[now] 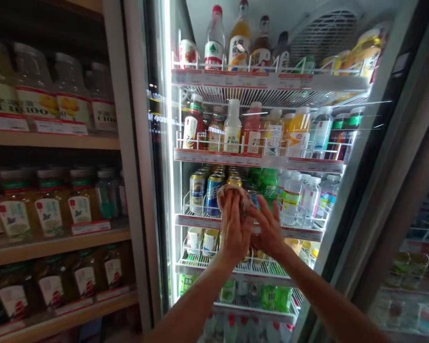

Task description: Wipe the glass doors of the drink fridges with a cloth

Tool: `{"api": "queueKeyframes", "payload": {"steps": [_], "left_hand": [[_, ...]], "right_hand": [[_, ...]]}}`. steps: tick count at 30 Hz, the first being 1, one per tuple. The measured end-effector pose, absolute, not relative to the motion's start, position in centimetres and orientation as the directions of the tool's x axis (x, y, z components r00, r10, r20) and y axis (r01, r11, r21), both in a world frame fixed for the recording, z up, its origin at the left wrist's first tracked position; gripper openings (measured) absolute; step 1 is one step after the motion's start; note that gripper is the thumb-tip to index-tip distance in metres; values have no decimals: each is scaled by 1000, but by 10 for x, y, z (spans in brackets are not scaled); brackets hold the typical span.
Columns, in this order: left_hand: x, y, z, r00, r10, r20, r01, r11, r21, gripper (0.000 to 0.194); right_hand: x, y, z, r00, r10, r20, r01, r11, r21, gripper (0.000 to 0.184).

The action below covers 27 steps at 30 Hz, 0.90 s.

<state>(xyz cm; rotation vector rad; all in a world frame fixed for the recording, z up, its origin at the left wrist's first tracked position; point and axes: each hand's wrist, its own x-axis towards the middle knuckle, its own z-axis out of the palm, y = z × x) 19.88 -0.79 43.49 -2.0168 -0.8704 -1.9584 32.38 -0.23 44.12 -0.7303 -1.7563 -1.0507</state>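
Observation:
A crumpled, pale, patterned cloth is under the fingers of my left hand, in front of the drinks in a lit fridge. These fingers are stretched upward and hold the cloth flat against what looks like the glass door, which carries streaks of reflected light. My right hand is just to the right, its fingers spread and the nearest fingertips at the cloth's right edge. Behind both hands are a blue can, gold-topped cans and a green bottle. My palms face away from me.
Wire fridge shelves hold rows of bottles and cans. A grey door frame runs down the right side. On the left, wooden shelves carry large juice bottles, beside a grey upright post. More drinks show dimly at the far right.

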Motion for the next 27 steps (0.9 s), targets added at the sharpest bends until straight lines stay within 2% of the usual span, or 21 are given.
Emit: {"api": "queueKeyframes", "payload": {"steps": [2,4,5,8,9,10,11,13,14,17,19,21,25,27], "left_hand": [[214,3,444,-95,202,975,634,-743,215,61],[217,16,456,-97,99,990,721,-679,139,58],[212,23,462,-61,51,997,751,-656,79,55],[169,43,482,63,-67,996,792,-604,-91,44],[150,48,488,32,-108,994,810,-580,-89,42],[133,51,493,-76,-153,985,834,-551,-22,40],[122,53,497,-211,-141,967,843,-527,107,39],[120,52,499,-294,-138,946,843,-504,188,38],[129,49,497,-248,-132,960,843,-517,147,38],[170,39,482,113,-162,980,775,-604,-189,39],[179,37,477,252,-195,948,718,-620,-318,36],[164,38,480,240,-232,943,718,-611,-333,33],[123,42,492,84,-193,978,751,-632,-189,39],[127,38,488,183,-163,969,730,-638,-245,44]], "right_hand": [[371,-6,462,-367,25,930,870,364,333,69],[418,-3,489,-248,-54,967,942,220,254,64],[438,0,501,-205,-83,975,965,149,215,61],[472,8,521,-166,-29,986,983,79,168,59],[476,10,521,-147,-15,989,986,79,147,58],[476,10,519,-127,-14,992,988,81,128,58],[475,10,516,-104,-18,994,991,82,105,57],[471,10,511,-79,-33,996,993,84,82,56],[470,10,509,-77,-39,996,993,89,80,56],[469,9,509,-91,-72,993,988,116,99,54],[470,9,511,-100,-93,991,986,121,111,52],[470,9,512,-92,-100,991,988,117,104,51],[468,8,512,-77,-92,993,992,90,85,51],[468,8,511,-63,-76,995,994,79,69,50]]}}
